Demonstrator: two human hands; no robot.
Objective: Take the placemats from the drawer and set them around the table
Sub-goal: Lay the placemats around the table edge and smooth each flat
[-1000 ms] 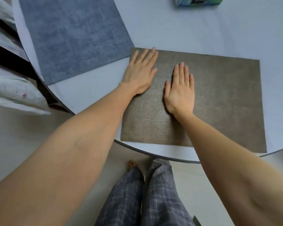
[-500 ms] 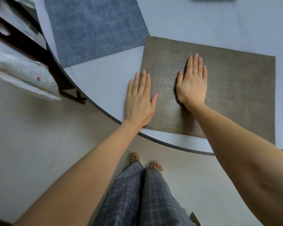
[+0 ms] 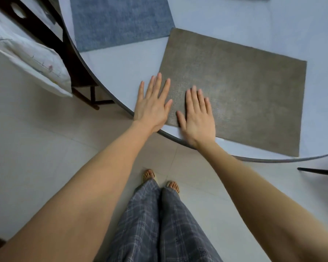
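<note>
A grey-brown woven placemat (image 3: 244, 95) lies flat on the round white table (image 3: 235, 21), its near edge close to the table's rim. My left hand (image 3: 151, 104) has straight, spread fingers over the mat's near left corner, partly on the bare tabletop. My right hand (image 3: 198, 118) is flat on the mat's near left part, with its wrist over the table rim. A blue placemat (image 3: 119, 19) lies further back to the left, its corner close to the brown mat's far corner.
A dark wooden chair (image 3: 51, 42) with a white cushion (image 3: 28, 55) stands at the table's left. A dark chair edge (image 3: 318, 172) shows at the right under the rim. My legs and feet (image 3: 159, 182) stand on the light tiled floor.
Both hands have slid back along the brown mat toward the table's near rim. The left hand went from the mat's far left corner to its near left corner. The view shifted back.
</note>
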